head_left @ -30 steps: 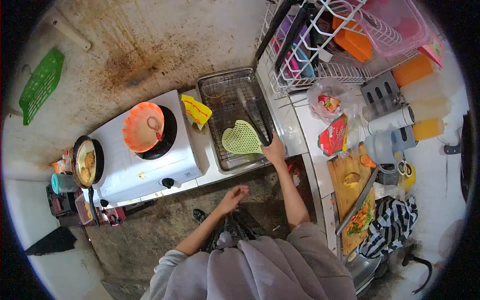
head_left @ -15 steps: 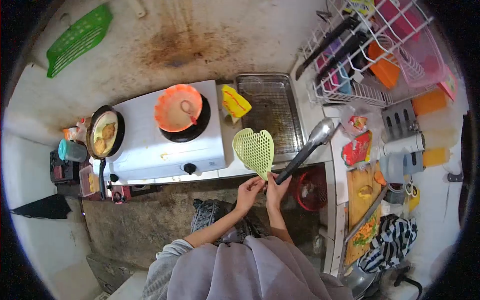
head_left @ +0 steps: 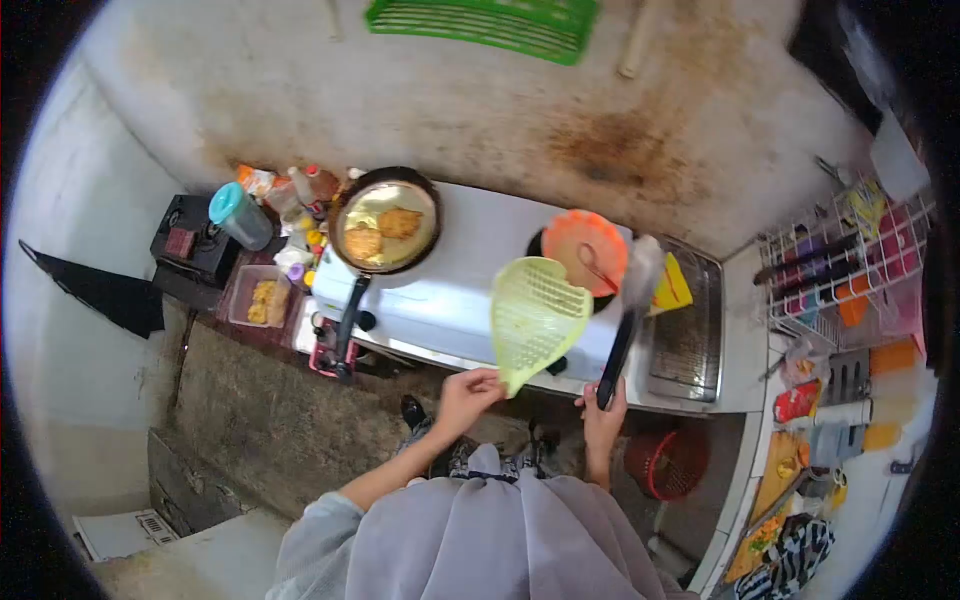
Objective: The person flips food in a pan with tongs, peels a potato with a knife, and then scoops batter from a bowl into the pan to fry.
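Observation:
My left hand (head_left: pixel 467 402) pinches the narrow end of a light green perforated strainer (head_left: pixel 538 310), which is held up in front of the white stove (head_left: pixel 440 315). My right hand (head_left: pixel 601 418) is closed around the black handle of a utensil with a shiny metal head (head_left: pixel 641 275), raised near the stove's right end. Behind the strainer, an orange scalloped bowl (head_left: pixel 578 245) with a spoon in it rests on the right burner. A frying pan (head_left: pixel 433 240) with two browned pieces of food (head_left: pixel 400 222) sits on the left burner.
A wire-racked metal tray (head_left: pixel 690 340) and yellow packet (head_left: pixel 673 287) are right of the stove. Farther right are a cutting board (head_left: pixel 772 475) and a wire rack (head_left: pixel 850 260). A plastic container of yellow food (head_left: pixel 258 296) and a lidded jug (head_left: pixel 240 215) stand at left.
The view has swung left. My hands have moved apart: the strainer is now in my left hand only, and the black-handled utensil stands more upright in my right.

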`<state>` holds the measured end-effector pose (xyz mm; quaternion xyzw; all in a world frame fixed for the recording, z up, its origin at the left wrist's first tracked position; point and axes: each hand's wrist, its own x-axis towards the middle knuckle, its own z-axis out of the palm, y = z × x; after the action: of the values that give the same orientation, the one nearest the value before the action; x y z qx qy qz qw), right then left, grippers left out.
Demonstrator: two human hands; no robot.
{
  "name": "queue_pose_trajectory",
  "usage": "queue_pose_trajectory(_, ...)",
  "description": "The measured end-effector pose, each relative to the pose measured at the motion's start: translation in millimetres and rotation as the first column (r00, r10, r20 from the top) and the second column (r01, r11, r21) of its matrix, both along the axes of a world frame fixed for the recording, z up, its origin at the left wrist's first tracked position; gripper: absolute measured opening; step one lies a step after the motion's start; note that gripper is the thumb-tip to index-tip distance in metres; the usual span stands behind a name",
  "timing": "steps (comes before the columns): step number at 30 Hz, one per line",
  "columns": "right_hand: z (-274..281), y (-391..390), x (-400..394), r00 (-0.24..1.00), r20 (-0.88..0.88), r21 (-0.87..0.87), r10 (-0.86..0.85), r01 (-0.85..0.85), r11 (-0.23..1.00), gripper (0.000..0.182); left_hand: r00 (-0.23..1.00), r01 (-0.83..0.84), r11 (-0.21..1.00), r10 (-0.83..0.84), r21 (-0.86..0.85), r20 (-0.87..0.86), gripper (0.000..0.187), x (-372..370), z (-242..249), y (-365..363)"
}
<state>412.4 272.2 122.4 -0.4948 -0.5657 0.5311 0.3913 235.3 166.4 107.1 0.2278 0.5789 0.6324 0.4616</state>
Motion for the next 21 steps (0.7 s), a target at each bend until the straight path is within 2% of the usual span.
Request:
queue_pose_trajectory(2,10.1,2.2,-35.8,0.979,0.081,-0.137,0.189,-0.177,0.975,0.034,0.986,-0.118,0.993,0.113,-0.03,-0.12,0.017,-60.8,16.5,-51.9)
queue_pose_trajectory(3,-14.9,14.4,-53.3,0.959,0.182,0.094,0.218,-0.237,0.967,0.036,0.965,-0.188,0.981,0.176,-0.04,-0.196,0.016,-88.9,20.8,-75.5)
queue_pose_trajectory(5,14.9,19.5,-110.4,0.899,0.368,0.277,0.239,-0.351,0.894,0.04,0.923,-0.316,0.945,0.287,-0.08,-0.256,0.015,-142.3,17.2,-120.5)
queue_pose_trajectory(7,28.3,31.7,-159.9,0.839,0.451,0.257,0.304,-0.448,0.856,0.046,0.868,-0.455,0.89,0.444,-0.001,-0.221,0.015,-189.3,5.4,-156.0)
queue_pose_trajectory(8,17.2,49.3,-178.1,0.744,0.579,0.168,0.333,-0.509,0.844,0.055,0.833,-0.507,0.862,0.496,0.019,-0.247,0.015,-205.8,12.4,-166.3)
queue_pose_trajectory(9,30.2,55.1,-198.1,0.662,0.674,0.18,0.327,-0.577,0.797,0.065,0.795,-0.555,0.831,0.544,0.04,-0.269,0.015,-219.8,18.0,-175.4)
queue_pose_trajectory(11,40.0,81.3,-234.8,0.508,0.742,0.039,0.438,-0.684,0.728,0.07,0.77,-0.574,0.817,0.563,0.06,-0.298,0.016,-249.1,5.7,-193.9)
queue_pose_trajectory(12,63.9,83.1,-252.6,0.375,0.83,-0.042,0.412,-0.695,0.718,0.073,0.76,-0.592,0.805,0.574,0.042,-0.303,0.016,-258.2,4.9,-197.7)
queue_pose_trajectory(14,57.8,110.6,-283.0,0.293,0.91,0.04,0.294,-0.768,0.64,0.076,0.752,-0.609,0.792,0.588,0.026,-0.297,0.017,-267.7,-0.6,-202.6)
queue_pose_trajectory(15,62.5,118.1,-296.6,0.288,0.913,0.039,0.29,-0.767,0.64,0.076,0.746,-0.628,0.777,0.612,0.028,-0.262,0.017,-270.1,-6.8,-205.7)
queue_pose_trajectory(17,71.5,126.5,-324.1,0.117,0.969,-0.063,0.218,-0.734,0.677,0.071,0.737,-0.647,0.762,0.636,0.034,-0.228,0.017,-273.8,-14.9,-211.1)
queue_pose_trajectory(18,79.0,126.7,-335.5,0.119,0.97,-0.059,0.213,-0.734,0.677,0.071,0.736,-0.657,0.754,0.648,0.025,-0.196,0.018,-271.9,-18.4,-213.0)
queue_pose_trajectory(20,96.7,120.1,-351.0,-0.036,0.952,-0.239,0.305,-0.71,0.663,0.063,0.742,-0.659,0.752,0.653,0.014,-0.151,0.019,-269.3,-25.0,-220.1)
queue_pose_trajectory(21,100.0,117.4,-353.1,-0.039,0.952,-0.239,0.302,-0.712,0.661,0.063,0.74,-0.662,0.75,0.656,0.015,-0.148,0.019,-268.3,-24.3,-223.0)
